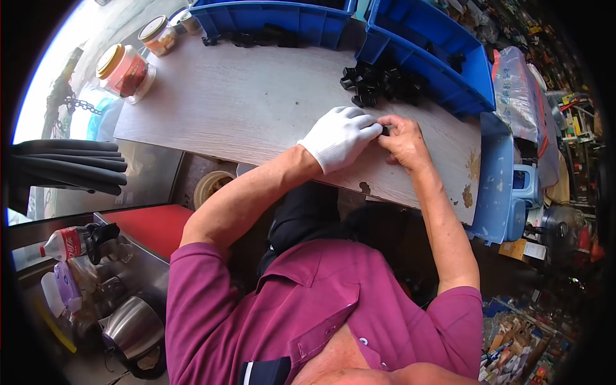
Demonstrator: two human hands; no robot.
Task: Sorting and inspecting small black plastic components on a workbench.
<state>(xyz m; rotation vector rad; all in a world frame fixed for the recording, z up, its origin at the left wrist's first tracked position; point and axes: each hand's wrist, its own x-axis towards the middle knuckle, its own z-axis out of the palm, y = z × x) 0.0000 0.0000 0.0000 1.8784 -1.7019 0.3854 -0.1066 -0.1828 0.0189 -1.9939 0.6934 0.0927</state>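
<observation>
My left hand (342,137), in a white knitted glove, is near the front of the table with its fingers closed at a small black part (385,131). My bare right hand (407,144) pinches the same part from the other side, thumb and fingers bent around it. Both hands nearly touch, so most of the part is hidden and its kind is unclear. Just beyond them lies a pile of black plastic pieces (378,83). More black pieces (263,36) lie along the far edge, before a blue bin.
Two blue bins (276,24) (427,61) stand along the far side of the pale wooden table (218,96). Lidded jars (125,74) are at the far left. A light-blue crate (493,173) adjoins the right edge. A metal kettle (133,327) sits at lower left.
</observation>
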